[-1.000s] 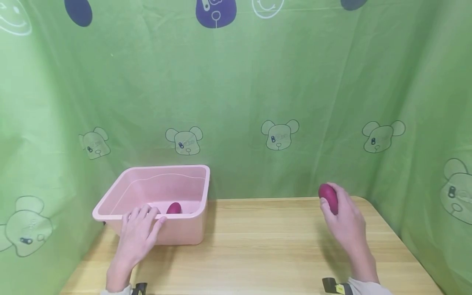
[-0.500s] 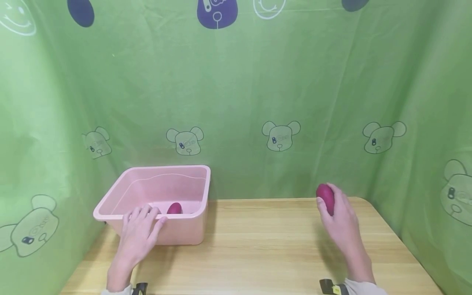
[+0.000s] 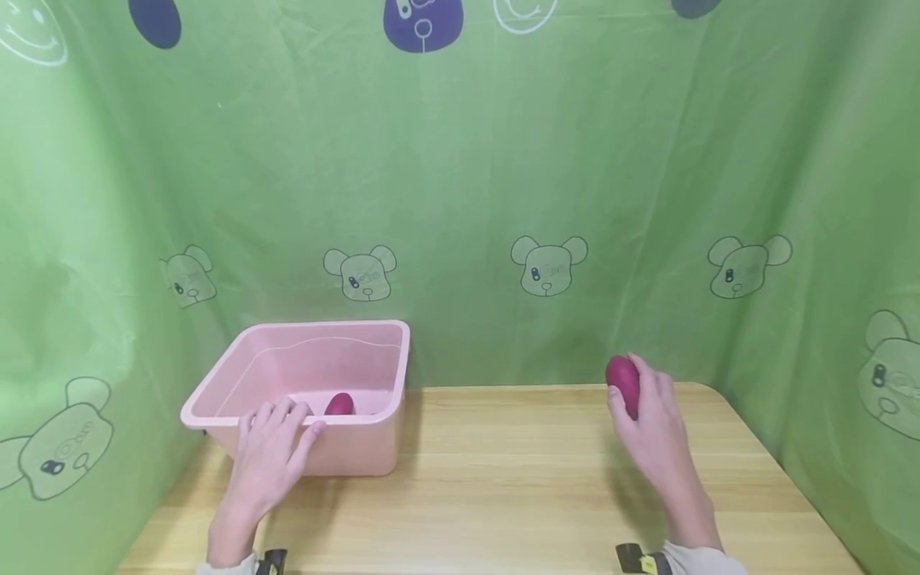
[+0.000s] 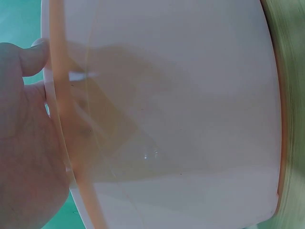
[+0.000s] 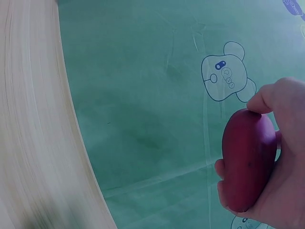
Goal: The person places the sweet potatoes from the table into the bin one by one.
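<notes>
A pink plastic bin [image 3: 359,447] stands at the left of the table. My left hand [image 3: 269,459] holds its near rim, fingers bent over the edge and their tips hidden inside. In the left wrist view the thumb [image 4: 34,58] lies at the rim beside the bin's outer wall [image 4: 214,119]. Inside the bin lies one purple-red oval thing [image 3: 340,404], partly hidden by the near wall. Over the right side of the table, my right hand [image 3: 656,423] grips a second, smooth purple-red oval [image 3: 623,383], shaped like a mango or sweet potato. Thumb and fingers wrap round this oval [image 5: 248,162].
The light wooden table [image 3: 503,479] extends between the bin and my right hand. A green curtain [image 3: 460,160] printed with bear heads hangs behind the table and along both sides. Dark wrist straps [image 3: 643,561] show at the lower edge.
My right hand has moved slightly left with the purple-red oval in its grip. My left hand stays on the bin's rim, and the bin has not moved.
</notes>
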The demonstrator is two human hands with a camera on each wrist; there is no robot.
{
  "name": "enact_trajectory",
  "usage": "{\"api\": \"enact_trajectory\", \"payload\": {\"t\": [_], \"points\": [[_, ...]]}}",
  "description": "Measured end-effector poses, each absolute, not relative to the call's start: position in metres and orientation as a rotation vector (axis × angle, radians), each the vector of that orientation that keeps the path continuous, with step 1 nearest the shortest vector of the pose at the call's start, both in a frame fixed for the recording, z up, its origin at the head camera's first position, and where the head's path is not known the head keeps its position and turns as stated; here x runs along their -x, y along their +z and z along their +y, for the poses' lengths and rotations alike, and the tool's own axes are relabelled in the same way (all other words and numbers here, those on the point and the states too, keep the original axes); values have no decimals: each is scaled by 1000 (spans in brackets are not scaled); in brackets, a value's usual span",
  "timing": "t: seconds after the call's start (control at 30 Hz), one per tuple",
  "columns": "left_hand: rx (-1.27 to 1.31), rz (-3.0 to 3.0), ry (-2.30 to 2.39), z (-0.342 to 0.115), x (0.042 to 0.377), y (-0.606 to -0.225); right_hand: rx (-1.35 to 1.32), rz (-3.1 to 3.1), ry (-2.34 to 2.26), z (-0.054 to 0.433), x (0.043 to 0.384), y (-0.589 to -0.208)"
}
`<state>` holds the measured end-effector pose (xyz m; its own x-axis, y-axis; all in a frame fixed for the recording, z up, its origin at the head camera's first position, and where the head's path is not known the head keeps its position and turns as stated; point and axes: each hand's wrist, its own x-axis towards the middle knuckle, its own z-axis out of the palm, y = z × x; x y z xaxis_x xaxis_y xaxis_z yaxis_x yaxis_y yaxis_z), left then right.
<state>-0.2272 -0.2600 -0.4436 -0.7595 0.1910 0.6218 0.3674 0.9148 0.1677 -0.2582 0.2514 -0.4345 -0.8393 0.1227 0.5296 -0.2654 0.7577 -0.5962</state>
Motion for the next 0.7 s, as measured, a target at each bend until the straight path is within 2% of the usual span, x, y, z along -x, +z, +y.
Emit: {"api": "enact_trajectory", "payload": {"t": [0.7], "points": [[404,-2449,-394,-262,231,-444,-147,-2364,917,239,260,-436]]}}
